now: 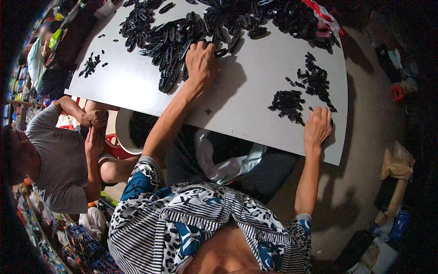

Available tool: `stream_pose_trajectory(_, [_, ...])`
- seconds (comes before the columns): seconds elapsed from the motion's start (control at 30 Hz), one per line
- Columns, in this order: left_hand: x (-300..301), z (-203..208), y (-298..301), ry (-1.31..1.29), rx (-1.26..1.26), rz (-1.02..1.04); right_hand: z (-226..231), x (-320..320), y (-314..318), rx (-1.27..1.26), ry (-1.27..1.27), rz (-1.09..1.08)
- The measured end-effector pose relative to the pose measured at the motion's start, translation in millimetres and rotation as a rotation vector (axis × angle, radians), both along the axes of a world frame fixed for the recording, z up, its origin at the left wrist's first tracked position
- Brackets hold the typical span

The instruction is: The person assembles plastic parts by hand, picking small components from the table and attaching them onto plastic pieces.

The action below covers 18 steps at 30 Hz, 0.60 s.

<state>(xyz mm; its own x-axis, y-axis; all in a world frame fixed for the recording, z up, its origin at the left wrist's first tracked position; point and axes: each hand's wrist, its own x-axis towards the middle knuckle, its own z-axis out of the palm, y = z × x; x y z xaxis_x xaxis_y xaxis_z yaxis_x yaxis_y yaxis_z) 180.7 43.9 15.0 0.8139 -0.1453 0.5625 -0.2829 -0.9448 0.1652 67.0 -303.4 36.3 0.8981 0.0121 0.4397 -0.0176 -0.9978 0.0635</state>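
Note:
My left hand reaches to the near edge of a heap of long, oval black plastic parts. Its fingers are curled closed among them, and whatever they grip is hidden under the knuckles. One oval black part lies right beside the fingertips. At the right side of the white table, my right hand is closed with its fingertips down by a pile of small black plastic pieces. What it pinches is too small to make out. A second pile of small black pieces lies just beyond.
More black parts fill the table's far side, by a red and white strip. Small black bits lie at far left. A co-worker in a grey shirt sits at left, near a white bucket below the table edge.

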Motion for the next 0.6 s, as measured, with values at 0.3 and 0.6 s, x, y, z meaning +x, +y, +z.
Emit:
stream_pose_trajectory(0.3, [-57,41,-38,0.496,-0.916,-0.254,-4,1,-3,0.407,-0.148,0.076])
stream_pose_trajectory(0.6, [-111,33,-93,0.902,-1.527,-0.485,32,-36,43,0.733,-0.074,0.231])
